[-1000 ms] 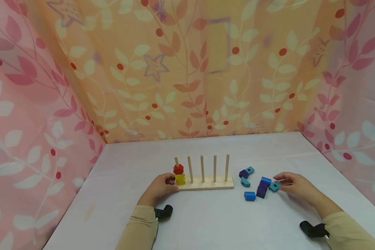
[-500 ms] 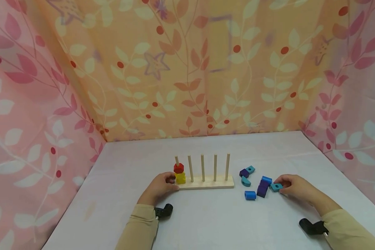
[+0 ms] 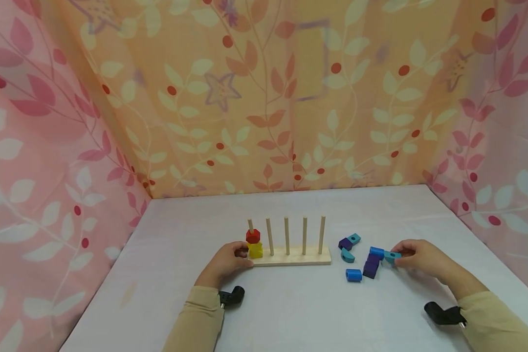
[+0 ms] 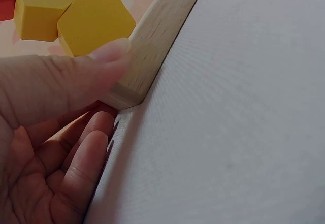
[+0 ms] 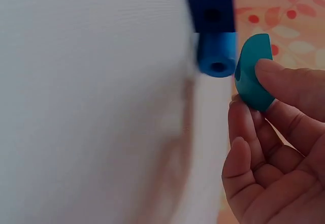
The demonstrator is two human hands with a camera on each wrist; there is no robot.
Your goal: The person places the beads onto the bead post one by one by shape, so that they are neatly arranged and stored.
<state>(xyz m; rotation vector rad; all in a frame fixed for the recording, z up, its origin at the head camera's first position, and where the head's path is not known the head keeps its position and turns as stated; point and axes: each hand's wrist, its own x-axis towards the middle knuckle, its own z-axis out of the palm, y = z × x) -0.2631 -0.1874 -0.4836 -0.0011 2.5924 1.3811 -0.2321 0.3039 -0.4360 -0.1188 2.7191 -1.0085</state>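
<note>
In the head view, my left hand grips the left end of a wooden peg board. Its thumb presses on the board's end in the left wrist view, with the other fingers curled beside that end. Yellow blocks sit on the leftmost peg, under a red block. The other pegs are bare. My right hand pinches a teal half-round block between thumb and fingers. Beside it is a blue cylinder block; whether they touch I cannot tell.
Purple blocks adjoin the blue cylinder. A second blue cylinder lies nearer me. Towards the board are a purple block, a teal block and another teal half-round block. Patterned cloth surrounds the white table.
My right hand has closed its fingers on the teal half-round block and moved it slightly away from me, tilting it. The left hand stays at the peg board's end.
</note>
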